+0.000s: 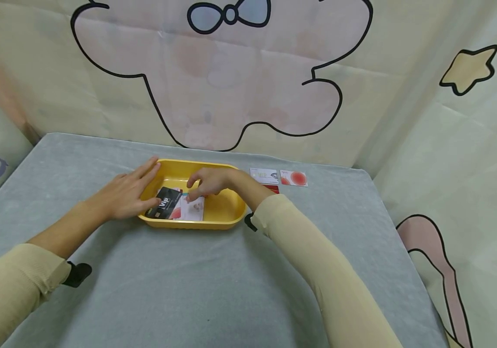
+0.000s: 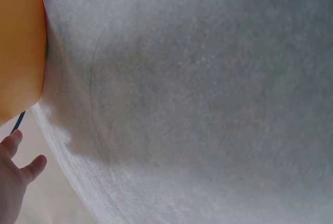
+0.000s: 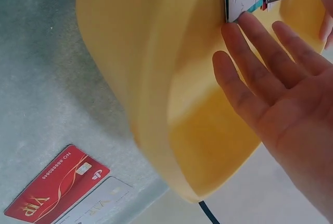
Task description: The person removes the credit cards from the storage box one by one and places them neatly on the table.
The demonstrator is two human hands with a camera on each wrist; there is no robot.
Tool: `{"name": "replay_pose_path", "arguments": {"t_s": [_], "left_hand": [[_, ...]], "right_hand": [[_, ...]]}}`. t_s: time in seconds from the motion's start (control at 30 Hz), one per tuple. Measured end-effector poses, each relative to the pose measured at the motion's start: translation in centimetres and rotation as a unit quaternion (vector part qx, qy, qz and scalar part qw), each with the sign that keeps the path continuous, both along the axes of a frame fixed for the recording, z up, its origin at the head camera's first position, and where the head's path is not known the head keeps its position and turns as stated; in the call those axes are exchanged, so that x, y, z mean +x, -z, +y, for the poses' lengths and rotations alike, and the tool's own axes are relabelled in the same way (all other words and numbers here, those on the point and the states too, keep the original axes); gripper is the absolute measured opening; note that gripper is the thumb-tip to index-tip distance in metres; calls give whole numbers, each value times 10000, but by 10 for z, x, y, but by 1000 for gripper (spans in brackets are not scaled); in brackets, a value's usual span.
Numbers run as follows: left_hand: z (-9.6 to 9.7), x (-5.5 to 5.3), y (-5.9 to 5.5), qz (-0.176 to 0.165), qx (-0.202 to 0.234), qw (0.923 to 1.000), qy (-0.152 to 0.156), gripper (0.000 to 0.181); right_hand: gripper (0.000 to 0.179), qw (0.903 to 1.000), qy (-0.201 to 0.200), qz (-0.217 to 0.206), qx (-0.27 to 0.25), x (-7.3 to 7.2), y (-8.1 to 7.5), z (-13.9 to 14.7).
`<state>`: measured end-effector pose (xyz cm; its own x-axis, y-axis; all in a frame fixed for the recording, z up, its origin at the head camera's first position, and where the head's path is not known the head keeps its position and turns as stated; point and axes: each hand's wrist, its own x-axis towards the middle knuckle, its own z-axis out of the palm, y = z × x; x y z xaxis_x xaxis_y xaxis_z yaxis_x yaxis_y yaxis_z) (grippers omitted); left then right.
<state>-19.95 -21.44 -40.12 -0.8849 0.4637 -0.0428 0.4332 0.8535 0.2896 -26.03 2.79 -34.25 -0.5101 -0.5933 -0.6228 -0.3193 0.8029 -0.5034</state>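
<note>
A yellow tray (image 1: 226,209) holds several cards in its left half. My left hand (image 1: 127,194) rests over the tray's left rim, fingers spread, the thumb reaching over a black VIP card (image 1: 166,203). Beside that card lies a white card (image 1: 193,210) with a small picture on it, and part of a red-and-white card (image 1: 176,210) shows between them. Inside the tray, my right hand (image 1: 211,181) hovers over the white card with its thumb lowest. The right wrist view has its fairly straight fingers (image 3: 257,67) right at the white card's edge.
To the right of the tray, on the grey cloth (image 1: 196,285), lie a white VIP card (image 1: 263,175), a card with a red circle (image 1: 293,178) and a red VIP card (image 3: 57,185), partly behind my right forearm in the head view. A patterned curtain (image 1: 231,96) hangs behind.
</note>
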Motion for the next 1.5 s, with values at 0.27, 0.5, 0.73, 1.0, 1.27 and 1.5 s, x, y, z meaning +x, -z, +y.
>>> {"name": "replay_pose_path", "arguments": {"t_s": [0.27, 0.5, 0.73, 1.0, 1.27, 1.5], "left_hand": [[1, 0, -1, 17, 35, 10000, 8, 88], [1, 1, -3, 17, 65, 10000, 28, 88], [-1, 2, -2, 19, 77, 10000, 31, 88], [-1, 1, -1, 1, 43, 10000, 63, 89], [0, 1, -1, -10, 19, 10000, 42, 89], [1, 1, -2, -25, -7, 10000, 35, 89]], "right_hand": [[50, 9992, -84, 357, -148, 2, -3, 3], [45, 9977, -45, 618, -281, -1, -6, 7], [30, 9933, -371, 1028, -363, 1, -9, 5], [23, 9890, -729, 1243, -342, 8, -10, 0], [22, 9894, -809, 1101, -493, 9, -16, 3], [22, 9893, -750, 1139, -511, 8, -23, 9]]}}
